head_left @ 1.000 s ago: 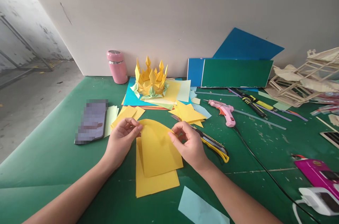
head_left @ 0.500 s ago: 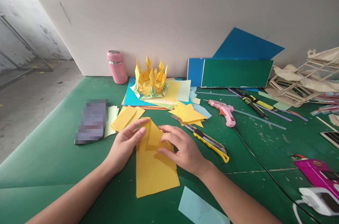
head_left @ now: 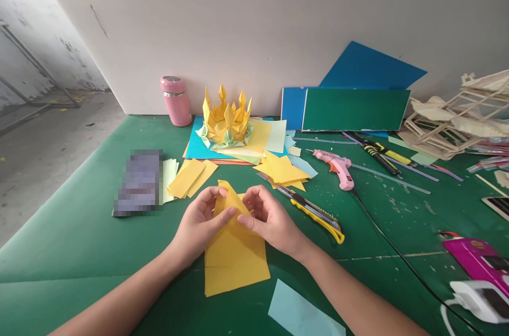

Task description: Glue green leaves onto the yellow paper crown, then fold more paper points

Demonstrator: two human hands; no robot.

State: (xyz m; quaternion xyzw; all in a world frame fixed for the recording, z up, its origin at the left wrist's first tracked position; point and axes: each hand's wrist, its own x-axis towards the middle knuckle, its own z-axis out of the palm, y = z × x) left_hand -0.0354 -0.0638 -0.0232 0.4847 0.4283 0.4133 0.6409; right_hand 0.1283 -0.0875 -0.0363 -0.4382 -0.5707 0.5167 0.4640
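Between my hands a folded piece of yellow paper (head_left: 229, 195) is raised, its narrow top tip pointing away from me. My left hand (head_left: 199, 222) pinches its left side, thumb in front and fingers curled behind. At the other side my right hand (head_left: 276, 222) is closed on the paper's right edge, with its thumb close to the left thumb; its fingertips are partly hidden. Flat on the table below lie yellow paper sheets (head_left: 237, 267). A light blue paper strip (head_left: 304, 309) lies nearer to me, and a yellow utility knife (head_left: 316, 214) is right of my right hand.
Behind my hands stands a yellow paper crown (head_left: 226, 124) on stacked coloured paper. A pink bottle (head_left: 177, 103) is at the back left. To the right are a pink glue gun (head_left: 336, 166) with its black cord, a purple power strip (head_left: 473, 256) and a wooden stick model (head_left: 453, 124).
Both hands have drawn closer together and gripped the yellow paper, lifting and turning it. My right fingers have curled in from a looser spread. The sheets beneath stay put.
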